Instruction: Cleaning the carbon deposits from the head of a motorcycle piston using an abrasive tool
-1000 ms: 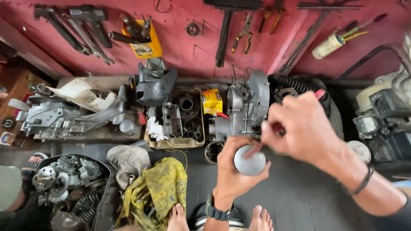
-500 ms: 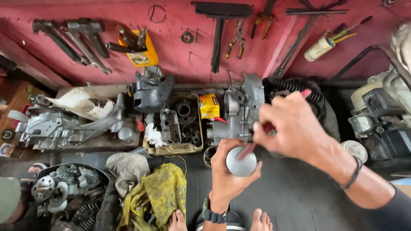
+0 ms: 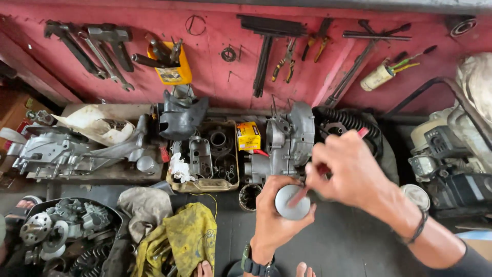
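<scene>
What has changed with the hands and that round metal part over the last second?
Very little. The left hand still grips the round metal part, and the right hand keeps working a red-handled tool against its top, shifting only slightly. The parts on the bench stayed put.

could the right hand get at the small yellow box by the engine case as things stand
Probably not right away. The right hand is gripping a red-handled tool pressed to the round metal part held in the left hand. The yellow box lies uncovered, but the grey engine case stands between them.
</scene>
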